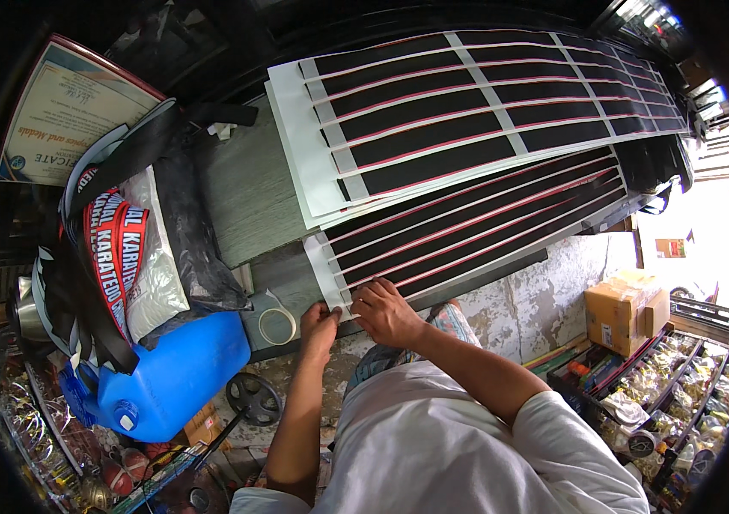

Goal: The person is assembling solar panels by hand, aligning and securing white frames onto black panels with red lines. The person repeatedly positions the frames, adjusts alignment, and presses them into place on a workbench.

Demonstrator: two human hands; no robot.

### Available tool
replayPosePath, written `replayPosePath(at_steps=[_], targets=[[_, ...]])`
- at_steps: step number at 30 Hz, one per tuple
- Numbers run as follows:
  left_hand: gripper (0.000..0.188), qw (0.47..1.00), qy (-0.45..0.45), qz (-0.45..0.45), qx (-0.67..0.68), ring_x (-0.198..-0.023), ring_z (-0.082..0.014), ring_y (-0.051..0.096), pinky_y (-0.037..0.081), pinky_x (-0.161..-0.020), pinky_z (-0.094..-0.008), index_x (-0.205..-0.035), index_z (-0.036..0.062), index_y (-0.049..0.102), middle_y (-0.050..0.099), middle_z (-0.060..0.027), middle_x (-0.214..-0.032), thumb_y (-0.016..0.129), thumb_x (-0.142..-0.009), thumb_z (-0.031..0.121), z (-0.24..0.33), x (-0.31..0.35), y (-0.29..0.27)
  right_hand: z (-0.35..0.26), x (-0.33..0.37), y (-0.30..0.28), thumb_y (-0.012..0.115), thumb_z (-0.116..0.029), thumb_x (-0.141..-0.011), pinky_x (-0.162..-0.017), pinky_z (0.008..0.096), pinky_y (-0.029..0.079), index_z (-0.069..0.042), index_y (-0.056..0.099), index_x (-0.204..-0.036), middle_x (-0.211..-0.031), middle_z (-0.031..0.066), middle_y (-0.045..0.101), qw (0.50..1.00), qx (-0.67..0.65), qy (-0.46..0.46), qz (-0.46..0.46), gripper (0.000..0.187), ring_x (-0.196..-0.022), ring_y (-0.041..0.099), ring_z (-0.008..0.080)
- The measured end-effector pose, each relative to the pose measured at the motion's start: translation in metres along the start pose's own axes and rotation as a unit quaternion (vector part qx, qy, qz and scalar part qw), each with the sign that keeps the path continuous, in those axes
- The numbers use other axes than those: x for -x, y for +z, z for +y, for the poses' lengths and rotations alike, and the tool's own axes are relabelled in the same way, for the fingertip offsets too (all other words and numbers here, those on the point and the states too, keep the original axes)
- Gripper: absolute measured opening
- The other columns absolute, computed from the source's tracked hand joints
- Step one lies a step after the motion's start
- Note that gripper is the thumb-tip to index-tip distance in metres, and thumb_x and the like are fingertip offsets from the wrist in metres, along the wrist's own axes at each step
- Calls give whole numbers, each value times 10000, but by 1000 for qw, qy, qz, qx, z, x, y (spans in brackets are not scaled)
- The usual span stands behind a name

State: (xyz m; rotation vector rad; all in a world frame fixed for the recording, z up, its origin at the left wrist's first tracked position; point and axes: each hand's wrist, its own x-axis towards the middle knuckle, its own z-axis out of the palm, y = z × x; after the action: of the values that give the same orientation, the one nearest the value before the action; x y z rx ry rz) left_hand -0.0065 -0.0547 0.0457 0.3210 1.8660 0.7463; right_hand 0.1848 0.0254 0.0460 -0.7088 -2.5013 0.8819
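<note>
Both hands at near corner of lower striped sheet [467, 231]: right hand [387, 313] pinching edge, left hand [320, 324] fingers hidden beneath, grip unclear.

Am seeing bare grey tabletop [244, 193] lying open left of striped sheets [467, 227]. Tape roll [277, 325] and blue jug [172, 373] crowding near-left; black bag pile [167, 223] blocking far-left.
</note>
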Motion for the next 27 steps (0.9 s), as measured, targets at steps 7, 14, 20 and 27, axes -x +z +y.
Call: replayPosePath(at_steps=[7,14,20,27], targets=[[244,998,-24,-30,40,-668,-100,564,413,-643,-291,-836,76,673,648,4,-732,766,-1040,173,22,13,-6,-6,-6,5,688,-112,-856,-1174,557,435,-57,662,-1037,-1109,117,656,996,84,-13,28,192,-1130,641,319],[221,998,69,3,5,-669,-201,619,505,-723,-361,-893,38,653,666,-39,-757,769,-1033,164,16,11,-13,-7,-20,19,711,-75,-810,-1132,537,448,-45,667,-1064,-1139,107,670,998,56,-14,40,260,-1184,650,298],[282,841,380,151,-354,-1158,-404,647,521,-965,-528,-1223,-18,664,669,-213,-1231,735,-961,58,-17,31,-1,5,25,26,661,-173,-903,-1320,612,267,17,657,-1432,-1584,161,561,991,109,-31,-76,562,-1576,430,295],[513,774,414,112,-466,-1502,-337,497,377,-1235,-587,-1505,8,587,558,-160,-1597,652,-1033,198,-56,45,31,-5,18,20,614,-223,-978,-1355,617,198,24,614,-1522,-1729,167,443,991,81,11,-108,597,-1672,294,304]])
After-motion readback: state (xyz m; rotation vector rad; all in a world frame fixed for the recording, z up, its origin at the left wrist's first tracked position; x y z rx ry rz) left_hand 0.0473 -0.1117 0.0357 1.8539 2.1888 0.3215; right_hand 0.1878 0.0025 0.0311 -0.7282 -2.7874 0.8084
